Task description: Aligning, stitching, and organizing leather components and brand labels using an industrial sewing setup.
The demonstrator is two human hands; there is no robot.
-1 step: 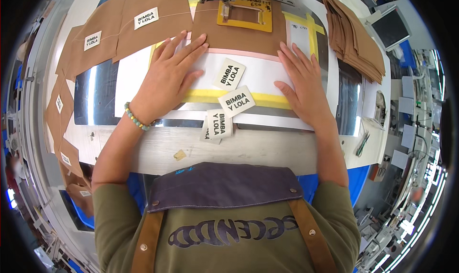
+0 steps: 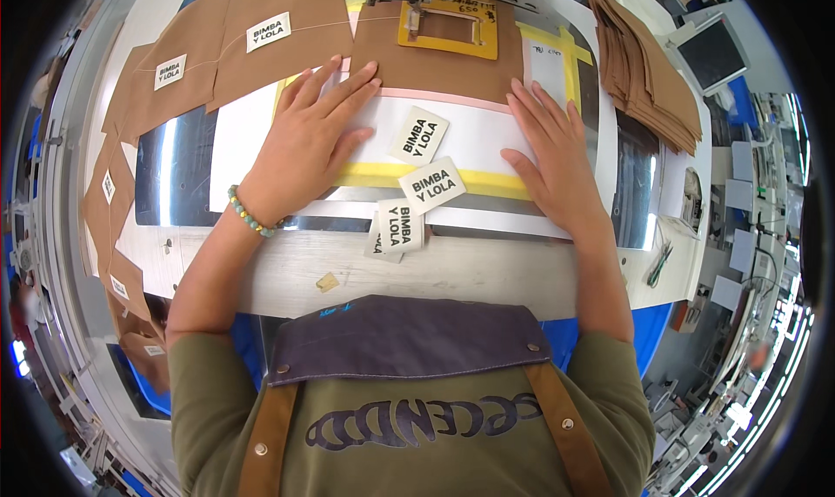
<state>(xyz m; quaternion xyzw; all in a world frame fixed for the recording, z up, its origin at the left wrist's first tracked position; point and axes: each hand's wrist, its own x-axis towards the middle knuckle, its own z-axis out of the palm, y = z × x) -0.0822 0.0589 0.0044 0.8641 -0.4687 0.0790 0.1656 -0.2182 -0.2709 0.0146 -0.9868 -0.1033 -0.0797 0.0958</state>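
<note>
Tabletop (image 2: 487, 275) with a pale wood grain shows on the near side of the yellow frame (image 2: 452, 52). Left of that frame runs a chain of brown pieces (image 2: 300, 1). A white sheet (image 2: 383, 119) lies chiefly on the frame's near side, while a brown stack (image 2: 648, 80) rests well to its right. The brown panel (image 2: 435, 75) is directly beneath the frame, reaching out past its near edge. The left hand (image 2: 300, 149), near and left of the frame, lies palm down with fingers stretched and a little spread, tips at the panel's near left edge. The right hand (image 2: 557, 162), near and right of the frame, is likewise flat, fingers extended, tips by the panel's near right corner; neither hand grips anything. Four loose white labels (image 2: 432, 186), some overlapping, lie between the hands, nearer than the frame. Small snips (image 2: 661, 265) lie well to its near right.
</note>
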